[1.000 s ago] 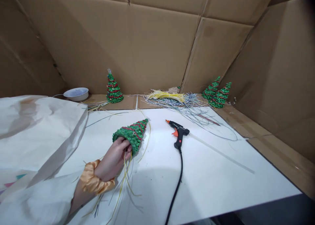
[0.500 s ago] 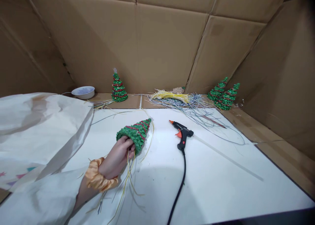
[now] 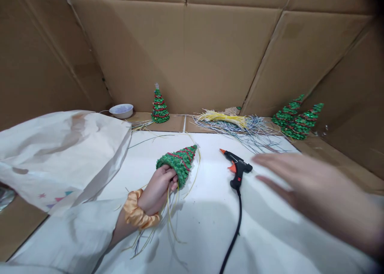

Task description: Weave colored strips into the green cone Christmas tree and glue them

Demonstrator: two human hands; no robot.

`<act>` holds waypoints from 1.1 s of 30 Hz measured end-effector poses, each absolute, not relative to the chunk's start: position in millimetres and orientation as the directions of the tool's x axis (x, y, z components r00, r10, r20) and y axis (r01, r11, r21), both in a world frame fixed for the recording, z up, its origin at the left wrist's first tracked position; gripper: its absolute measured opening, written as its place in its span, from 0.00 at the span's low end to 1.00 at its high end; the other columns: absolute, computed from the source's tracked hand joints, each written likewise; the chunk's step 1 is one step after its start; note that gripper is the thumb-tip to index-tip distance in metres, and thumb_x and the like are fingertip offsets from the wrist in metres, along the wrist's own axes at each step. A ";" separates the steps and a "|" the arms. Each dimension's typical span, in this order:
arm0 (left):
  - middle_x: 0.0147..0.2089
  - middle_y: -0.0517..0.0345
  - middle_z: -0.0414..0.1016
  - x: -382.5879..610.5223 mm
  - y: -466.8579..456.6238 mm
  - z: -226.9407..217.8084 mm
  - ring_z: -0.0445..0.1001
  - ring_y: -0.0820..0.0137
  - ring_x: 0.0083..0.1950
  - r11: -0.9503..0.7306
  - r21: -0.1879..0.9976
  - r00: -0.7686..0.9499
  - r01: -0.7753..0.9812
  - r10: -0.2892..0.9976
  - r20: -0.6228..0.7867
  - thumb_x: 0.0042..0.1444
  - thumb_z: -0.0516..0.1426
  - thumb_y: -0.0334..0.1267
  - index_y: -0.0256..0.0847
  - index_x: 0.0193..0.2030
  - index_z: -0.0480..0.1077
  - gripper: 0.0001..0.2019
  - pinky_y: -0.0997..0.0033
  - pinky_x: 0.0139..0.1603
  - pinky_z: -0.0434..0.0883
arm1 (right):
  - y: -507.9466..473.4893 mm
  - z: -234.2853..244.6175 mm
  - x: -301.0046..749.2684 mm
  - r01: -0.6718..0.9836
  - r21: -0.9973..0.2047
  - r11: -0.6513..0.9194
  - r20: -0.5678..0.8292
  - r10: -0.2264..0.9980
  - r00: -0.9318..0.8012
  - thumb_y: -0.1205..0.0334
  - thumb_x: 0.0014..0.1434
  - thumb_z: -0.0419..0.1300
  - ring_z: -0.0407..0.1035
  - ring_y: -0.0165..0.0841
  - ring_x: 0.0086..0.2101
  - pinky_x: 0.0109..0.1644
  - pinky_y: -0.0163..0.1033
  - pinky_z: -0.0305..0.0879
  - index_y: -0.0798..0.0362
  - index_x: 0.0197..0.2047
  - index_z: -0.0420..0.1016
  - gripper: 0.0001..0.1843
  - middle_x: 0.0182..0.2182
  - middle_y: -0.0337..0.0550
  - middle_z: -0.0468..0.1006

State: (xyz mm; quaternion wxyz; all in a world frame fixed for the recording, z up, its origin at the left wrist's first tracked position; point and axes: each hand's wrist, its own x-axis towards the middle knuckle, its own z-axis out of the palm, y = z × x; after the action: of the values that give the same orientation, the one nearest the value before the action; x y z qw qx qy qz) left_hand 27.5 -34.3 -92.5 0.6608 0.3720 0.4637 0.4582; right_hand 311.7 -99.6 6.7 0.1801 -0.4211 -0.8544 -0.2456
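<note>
The left hand (image 3: 160, 186) grips a green tree (image 3: 184, 164) at its base, fingers curled inside the opening, their tips hidden. The tree lies tilted just ahead of that hand, its point aimed away and to the right, red trim winding around it. Yellow strands (image 3: 171, 222) trail below the hand over the white table (image 3: 204, 242). The right hand (image 3: 309, 190), blurred, is spread, thumb apart from the fingers, holding nothing visible. Just left of it lies a black glue gun (image 3: 239, 168), its orange nozzle pointing away. Well ahead of the left hand stands an upright tree (image 3: 160, 111), with a bowl (image 3: 121, 113) to its left.
</note>
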 end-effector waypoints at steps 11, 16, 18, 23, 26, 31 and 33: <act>0.17 0.68 0.60 26.1 -33.4 -98.4 0.52 0.84 0.15 0.282 0.904 0.141 -0.321 0.958 -0.249 0.49 0.57 0.36 0.36 0.26 0.63 0.06 0.81 0.17 0.50 | -28.1 -81.1 180.3 0.601 -0.304 0.740 0.648 0.622 -0.439 0.53 0.54 0.59 0.70 0.42 0.47 0.50 0.46 0.69 0.62 0.49 0.70 0.24 0.45 0.57 0.75; 0.16 0.70 0.57 26.5 -32.8 -98.8 0.50 0.83 0.16 0.289 0.897 0.113 -0.333 0.957 -0.266 0.47 0.58 0.34 0.37 0.26 0.63 0.06 0.80 0.18 0.50 | -27.1 -90.1 169.1 0.591 -0.332 0.735 0.696 0.614 -0.373 0.50 0.51 0.61 0.72 0.41 0.41 0.45 0.45 0.71 0.62 0.47 0.71 0.26 0.40 0.55 0.78; 0.16 0.70 0.57 27.2 -33.1 -98.0 0.50 0.83 0.16 0.296 0.901 0.116 -0.319 0.955 -0.273 0.47 0.58 0.34 0.37 0.25 0.63 0.06 0.80 0.19 0.51 | -28.3 -91.8 167.5 0.605 -0.320 0.729 0.696 0.614 -0.372 0.51 0.52 0.61 0.72 0.42 0.40 0.44 0.46 0.71 0.63 0.46 0.71 0.26 0.39 0.55 0.78; 0.17 0.69 0.57 31.1 -34.0 -97.1 0.51 0.82 0.17 0.280 0.895 0.075 -0.347 0.960 -0.271 0.44 0.57 0.32 0.38 0.25 0.63 0.05 0.79 0.19 0.52 | -28.6 -93.7 168.4 0.581 -0.345 0.737 0.697 0.616 -0.368 0.55 0.56 0.58 0.71 0.40 0.39 0.43 0.45 0.70 0.60 0.46 0.71 0.19 0.39 0.54 0.77; 0.16 0.70 0.56 33.5 -35.0 -97.8 0.51 0.81 0.18 0.272 0.890 0.057 -0.366 0.961 -0.270 0.41 0.57 0.29 0.39 0.26 0.64 0.05 0.79 0.19 0.53 | -28.6 -94.4 168.5 0.567 -0.359 0.741 0.709 0.612 -0.350 0.58 0.57 0.57 0.70 0.39 0.39 0.42 0.45 0.70 0.60 0.46 0.71 0.17 0.37 0.54 0.77; 0.20 0.67 0.60 35.9 -35.9 -100.1 0.53 0.79 0.21 0.282 0.886 0.047 -0.368 0.957 -0.285 0.40 0.57 0.30 0.39 0.28 0.66 0.06 0.78 0.22 0.55 | -28.6 -96.0 167.9 0.549 -0.367 0.751 0.726 0.600 -0.335 0.61 0.56 0.57 0.70 0.38 0.37 0.41 0.45 0.71 0.59 0.45 0.71 0.15 0.36 0.53 0.77; 0.22 0.67 0.61 37.1 -36.3 -101.1 0.54 0.78 0.22 0.279 0.886 0.044 -0.371 0.958 -0.283 0.40 0.58 0.31 0.40 0.29 0.66 0.07 0.78 0.23 0.55 | -28.7 -96.2 168.2 0.544 -0.382 0.747 0.718 0.611 -0.334 0.61 0.56 0.57 0.70 0.38 0.38 0.41 0.45 0.70 0.59 0.45 0.72 0.15 0.35 0.52 0.77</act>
State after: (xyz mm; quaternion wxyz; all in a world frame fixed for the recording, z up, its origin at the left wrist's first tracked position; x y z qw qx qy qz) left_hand 37.1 -36.3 -101.1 0.6501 0.3152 0.4657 0.5111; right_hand 168.2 -28.7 -96.2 0.4557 -0.3538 -0.8160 0.0367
